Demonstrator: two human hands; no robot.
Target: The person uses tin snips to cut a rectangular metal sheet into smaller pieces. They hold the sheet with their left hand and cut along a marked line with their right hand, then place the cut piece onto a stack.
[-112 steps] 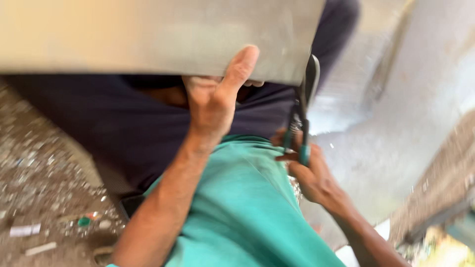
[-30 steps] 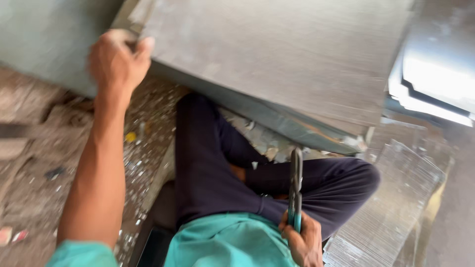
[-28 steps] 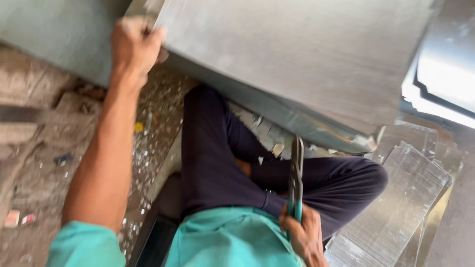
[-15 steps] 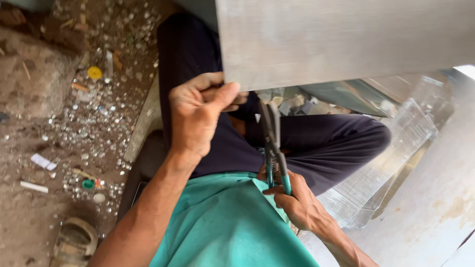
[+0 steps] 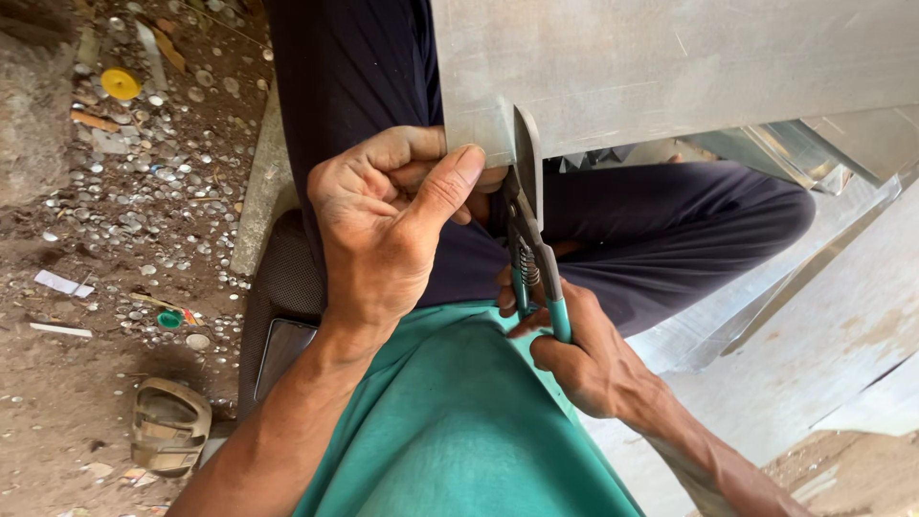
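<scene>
Metal sheet (image 5: 670, 67) cut off at top; corner pinched by left hand (image 5: 383, 230), right hand (image 5: 584, 354) clasping tin snips (image 5: 528, 230), blades astride its edge.

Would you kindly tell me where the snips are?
Head view, centre: the snips sit in the right hand, blades at the metal sheet's lower edge beside the left hand.
</scene>
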